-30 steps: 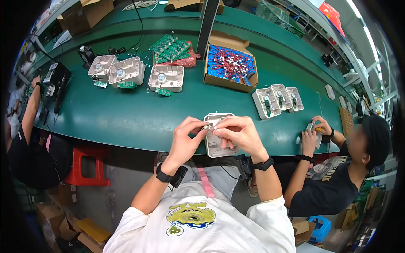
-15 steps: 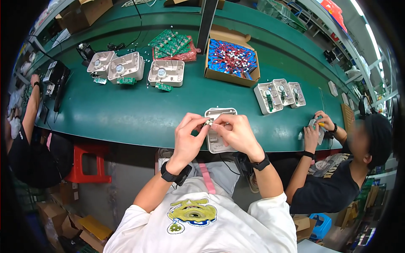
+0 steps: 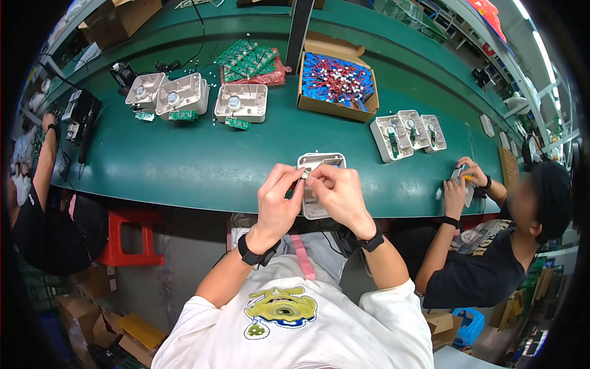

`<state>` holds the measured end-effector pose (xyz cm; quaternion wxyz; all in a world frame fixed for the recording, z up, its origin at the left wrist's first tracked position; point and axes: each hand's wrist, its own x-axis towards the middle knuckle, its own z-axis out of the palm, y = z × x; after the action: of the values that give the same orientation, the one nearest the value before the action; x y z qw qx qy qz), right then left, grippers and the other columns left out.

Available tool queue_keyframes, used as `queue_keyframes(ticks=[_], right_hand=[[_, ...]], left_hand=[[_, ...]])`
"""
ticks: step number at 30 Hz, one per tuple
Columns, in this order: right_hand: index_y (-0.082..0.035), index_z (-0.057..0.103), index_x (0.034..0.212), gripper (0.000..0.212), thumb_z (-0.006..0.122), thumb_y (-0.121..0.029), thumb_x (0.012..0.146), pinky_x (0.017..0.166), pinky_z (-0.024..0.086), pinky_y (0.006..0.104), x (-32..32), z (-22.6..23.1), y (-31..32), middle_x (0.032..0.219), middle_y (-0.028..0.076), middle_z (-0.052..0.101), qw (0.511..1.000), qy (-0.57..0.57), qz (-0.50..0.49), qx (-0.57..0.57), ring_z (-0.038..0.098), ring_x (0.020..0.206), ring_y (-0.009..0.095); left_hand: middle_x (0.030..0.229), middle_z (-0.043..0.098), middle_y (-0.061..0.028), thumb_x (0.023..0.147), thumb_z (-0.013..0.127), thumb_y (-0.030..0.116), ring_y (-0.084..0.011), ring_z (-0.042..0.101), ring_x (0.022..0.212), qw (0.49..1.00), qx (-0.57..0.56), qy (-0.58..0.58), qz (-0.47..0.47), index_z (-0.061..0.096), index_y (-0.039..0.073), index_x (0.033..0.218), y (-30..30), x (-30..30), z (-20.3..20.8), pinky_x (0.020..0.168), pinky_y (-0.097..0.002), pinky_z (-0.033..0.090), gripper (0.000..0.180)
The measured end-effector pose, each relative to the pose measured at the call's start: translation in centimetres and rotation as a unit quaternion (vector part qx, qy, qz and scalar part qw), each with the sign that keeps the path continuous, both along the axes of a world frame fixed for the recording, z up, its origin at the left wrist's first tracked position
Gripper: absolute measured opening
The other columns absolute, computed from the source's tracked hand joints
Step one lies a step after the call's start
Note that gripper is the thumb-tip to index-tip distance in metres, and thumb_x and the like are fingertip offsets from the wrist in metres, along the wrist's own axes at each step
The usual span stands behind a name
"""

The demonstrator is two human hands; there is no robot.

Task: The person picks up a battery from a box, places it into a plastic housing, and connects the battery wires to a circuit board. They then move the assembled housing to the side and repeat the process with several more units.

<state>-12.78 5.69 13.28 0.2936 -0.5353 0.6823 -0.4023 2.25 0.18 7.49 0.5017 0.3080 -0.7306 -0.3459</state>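
In front of me at the bench edge stands an open white plastic housing (image 3: 315, 210), partly covered by my hands. My left hand (image 3: 279, 198) is closed over it, pinching a small green circuit board (image 3: 289, 192) that is mostly hidden by the fingers. My right hand (image 3: 337, 192) meets it from the other side, thumb and fingers pinched at a small white connector (image 3: 304, 175) at the board's end. Whether the connector is seated cannot be made out. Something blue shows inside the housing's far right corner.
A cardboard box (image 3: 337, 109) of blue battery packs with red wires stands ahead. Open housings with boards sit at left (image 3: 241, 103) and right (image 3: 391, 139). Bare green boards (image 3: 247, 61) lie on red wrap. Co-workers sit on both sides; the right one (image 3: 479, 264) handles a part.
My hands stay together over the housing, with the fingertips shifted slightly around the connector. The view has moved a little; the co-worker on the right still handles a part.
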Motion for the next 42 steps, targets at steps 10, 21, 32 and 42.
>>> queue_keyframes(ticks=[10, 21, 32, 42], right_hand=[[0.004, 0.075, 0.096, 0.012, 0.073, -0.006, 0.09, 0.055, 0.049, 0.0296, -1.5, 0.4, -0.4, 0.068, 0.008, 0.071, 0.999, 0.039, 0.022, -0.006, 0.066, 0.057, 0.012], [0.001, 0.048, 0.152, 0.083, 0.088, -0.017, 0.082, 0.107, 0.049, 0.0469, -1.0, 0.7, 6.4, 0.149, 0.026, 0.053, 0.955, 0.258, -0.047, -0.137, 0.058, 0.13, 0.04], [0.002, 0.033, 0.156, 0.106, 0.093, -0.023, 0.072, 0.112, 0.043, 0.0568, 3.7, -4.3, 6.1, 0.146, 0.034, 0.045, 0.945, 0.24, -0.208, -0.078, 0.05, 0.131, 0.052], [0.004, 0.039, 0.148, 0.094, 0.089, -0.019, 0.072, 0.112, 0.045, 0.0454, -8.7, -5.6, 6.2, 0.14, 0.025, 0.051, 0.949, 0.182, -0.226, -0.121, 0.051, 0.132, 0.042]], left_hand=[[0.097, 0.068, -0.0126, 0.084, 0.075, -0.011, -0.0249, 0.068, 0.08, 0.998, -0.008, -0.019, -0.065, 0.075, -0.004, 0.109, -1.1, 0.1, 0.6, 0.069, -0.035, 0.056, 0.025], [0.089, 0.069, -0.0062, 0.091, 0.078, 0.002, -0.0099, 0.063, 0.073, 0.965, 0.228, -0.071, -0.103, 0.077, -0.003, 0.106, -1.3, 0.5, 2.5, 0.062, -0.0241, 0.05, 0.016], [0.097, 0.068, -0.007, 0.091, 0.082, 0.006, -0.0095, 0.057, 0.067, 0.985, 0.127, -0.051, -0.109, 0.08, -0.001, 0.106, 2.9, 0.4, 1.9, 0.059, -0.0266, 0.046, 0.017], [0.109, 0.066, -0.0067, 0.092, 0.083, 0.014, -0.01, 0.062, 0.08, 0.98, 0.183, -0.068, -0.045, 0.064, 0.0, 0.138, -2.2, 1.5, -3.7, 0.064, -0.0251, 0.05, 0.052]])
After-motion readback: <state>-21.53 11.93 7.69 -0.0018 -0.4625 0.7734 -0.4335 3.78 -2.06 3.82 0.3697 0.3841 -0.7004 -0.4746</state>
